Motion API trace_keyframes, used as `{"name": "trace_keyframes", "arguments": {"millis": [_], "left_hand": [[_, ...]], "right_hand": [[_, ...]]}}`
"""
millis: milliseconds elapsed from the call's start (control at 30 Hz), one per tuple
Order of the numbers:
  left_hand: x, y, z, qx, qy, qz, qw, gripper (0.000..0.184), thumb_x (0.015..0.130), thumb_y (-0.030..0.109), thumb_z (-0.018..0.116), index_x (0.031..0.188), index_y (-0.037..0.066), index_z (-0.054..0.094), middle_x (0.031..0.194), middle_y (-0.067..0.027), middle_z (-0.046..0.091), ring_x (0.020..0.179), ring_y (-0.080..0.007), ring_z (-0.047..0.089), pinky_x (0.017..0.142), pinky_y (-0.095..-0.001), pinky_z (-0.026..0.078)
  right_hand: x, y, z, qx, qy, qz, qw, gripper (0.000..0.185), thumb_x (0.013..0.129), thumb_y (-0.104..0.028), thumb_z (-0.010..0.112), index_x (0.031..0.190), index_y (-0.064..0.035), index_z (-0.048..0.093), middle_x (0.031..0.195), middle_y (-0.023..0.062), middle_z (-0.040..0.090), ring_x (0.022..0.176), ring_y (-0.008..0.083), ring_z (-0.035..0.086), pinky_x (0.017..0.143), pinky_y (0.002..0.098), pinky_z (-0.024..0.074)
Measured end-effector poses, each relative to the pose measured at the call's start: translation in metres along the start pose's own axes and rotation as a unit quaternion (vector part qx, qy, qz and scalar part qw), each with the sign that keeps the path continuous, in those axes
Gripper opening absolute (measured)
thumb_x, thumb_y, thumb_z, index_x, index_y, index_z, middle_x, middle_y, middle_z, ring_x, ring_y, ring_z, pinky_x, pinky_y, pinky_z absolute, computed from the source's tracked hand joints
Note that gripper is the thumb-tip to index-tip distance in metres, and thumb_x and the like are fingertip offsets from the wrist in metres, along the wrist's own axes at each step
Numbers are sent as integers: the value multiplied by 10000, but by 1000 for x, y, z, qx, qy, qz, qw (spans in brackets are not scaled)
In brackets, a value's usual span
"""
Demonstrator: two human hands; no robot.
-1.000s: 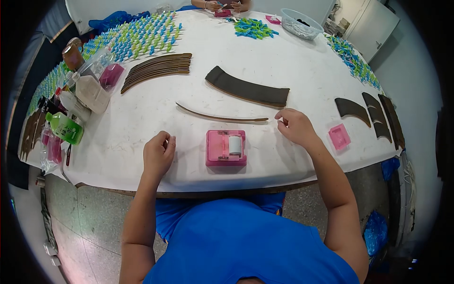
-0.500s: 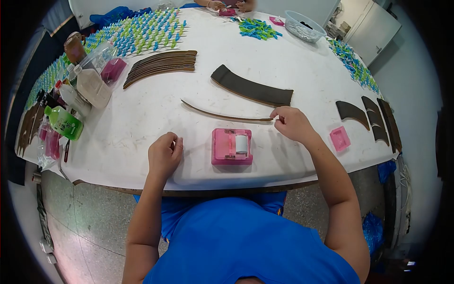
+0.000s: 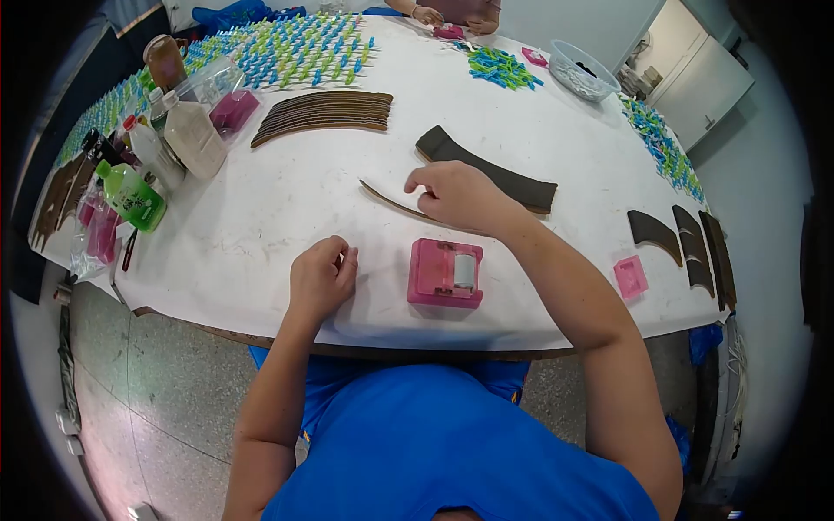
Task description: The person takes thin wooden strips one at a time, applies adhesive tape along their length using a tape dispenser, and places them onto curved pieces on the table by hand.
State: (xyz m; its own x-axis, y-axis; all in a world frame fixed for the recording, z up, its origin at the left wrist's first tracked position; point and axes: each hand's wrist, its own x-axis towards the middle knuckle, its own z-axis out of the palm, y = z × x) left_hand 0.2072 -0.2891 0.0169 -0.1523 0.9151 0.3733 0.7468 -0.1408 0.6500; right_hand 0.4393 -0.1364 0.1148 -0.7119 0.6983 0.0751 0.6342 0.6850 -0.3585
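Observation:
My left hand [image 3: 323, 276] rests on the white table left of the pink dispenser [image 3: 445, 273], its fingers curled closed; whatever may be inside them is hidden. The dispenser carries a white roll. My right hand [image 3: 459, 198] is above a thin curved brown strip [image 3: 387, 199] and covers its middle. Its thumb and index finger are apart with nothing seen between them. Just behind that hand lies a wide dark curved piece [image 3: 495, 168], partly covered by the wrist.
A stack of curved strips [image 3: 326, 114] lies back left, near bottles [image 3: 193, 135] and a green bottle [image 3: 133, 196]. Dark curved pieces [image 3: 656, 233] and a pink tray [image 3: 631, 277] are right. Clips [image 3: 504, 68], a basket [image 3: 584, 71] and another person's hands [image 3: 427, 15] are at the back.
My right hand has moved left from the strip's right end to over its middle. My left hand stays curled beside the dispenser. The view has shifted, so the table things appear further right.

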Motion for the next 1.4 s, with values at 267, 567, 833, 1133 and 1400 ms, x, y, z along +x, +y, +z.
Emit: {"name": "trace_keyframes", "arguments": {"millis": [267, 567, 833, 1133, 1400], "left_hand": [[0, -3, -2, -15, -1, -3, 1000, 178, 948, 169, 730, 866, 26, 663, 754, -158, 659, 645, -336, 649, 604, -422, 509], [-1, -3, -2, -34, -10, -8, 999, 201, 962, 176, 731, 857, 23, 654, 755, -148, 647, 657, -327, 639, 616, -417, 504], [15, 18, 6, -76, -49, -36, 995, 179, 961, 159, 737, 881, 13, 671, 764, -154, 660, 665, -316, 657, 624, -405, 516], [69, 118, 40, -4, 73, 315, 946, 52, 909, 90, 731, 933, 53, 703, 824, -101, 714, 888, -305, 700, 880, -454, 532], [75, 129, 4, 155, -100, 347, 919, 74, 856, 95, 763, 894, 70, 705, 808, -75, 686, 851, -278, 690, 807, -425, 527]], "right_hand": [[35, -31, -11, 33, 19, -79, 996, 317, 916, -123, 621, 1205, -68, 739, 926, 122, 718, 887, 285, 694, 823, 418, 555], [-82, 72, -10, 87, 37, 62, 994, 230, 957, -164, 655, 1119, -18, 729, 1001, 139, 712, 985, 285, 692, 880, 408, 551], [-141, 108, 25, -18, 119, 72, 990, 163, 953, -167, 749, 1057, -44, 728, 1038, 115, 681, 1007, 311, 663, 884, 427, 565], [-117, 37, -11, -9, 218, -77, 973, 88, 911, -61, 787, 957, -29, 720, 909, 111, 648, 883, 304, 658, 745, 413, 550], [-127, 24, -12, 128, 176, -50, 975, 77, 938, -40, 765, 993, -11, 720, 892, 99, 674, 812, 242, 667, 707, 360, 556]]}}
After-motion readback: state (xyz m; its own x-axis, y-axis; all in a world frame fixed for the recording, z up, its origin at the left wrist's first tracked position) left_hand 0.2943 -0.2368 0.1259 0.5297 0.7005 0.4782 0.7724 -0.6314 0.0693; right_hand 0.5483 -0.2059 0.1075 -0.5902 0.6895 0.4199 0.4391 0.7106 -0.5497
